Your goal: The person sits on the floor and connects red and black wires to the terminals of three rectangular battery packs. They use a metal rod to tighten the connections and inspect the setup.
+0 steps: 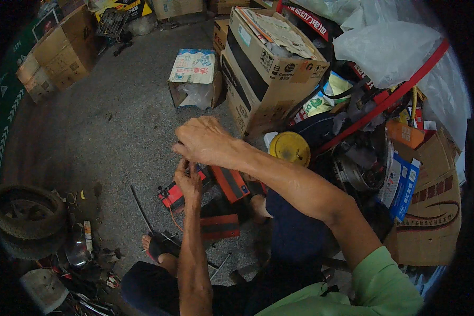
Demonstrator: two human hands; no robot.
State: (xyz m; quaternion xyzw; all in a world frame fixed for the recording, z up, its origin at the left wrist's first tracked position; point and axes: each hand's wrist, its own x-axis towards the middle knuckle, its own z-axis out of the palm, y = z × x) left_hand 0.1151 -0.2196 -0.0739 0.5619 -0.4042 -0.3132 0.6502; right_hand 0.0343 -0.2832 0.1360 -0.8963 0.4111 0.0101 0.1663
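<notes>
My right hand is closed, knuckles up, just above my left hand. The left fingers point upward and are pinched together close under the right hand. Whatever sits between the fingers of either hand is too small or hidden to make out. Below them on the floor lie red-and-black blocks that look like batteries: one block right of the left hand, another block nearer my legs, and a third block partly behind the left hand. A thin orange wire runs down from the third block.
A tall cardboard box and a smaller open box stand ahead. To the right are a yellow round lid, a red strap and piled cartons. Small tyred wheels stand left; a thin dark rod lies near my foot.
</notes>
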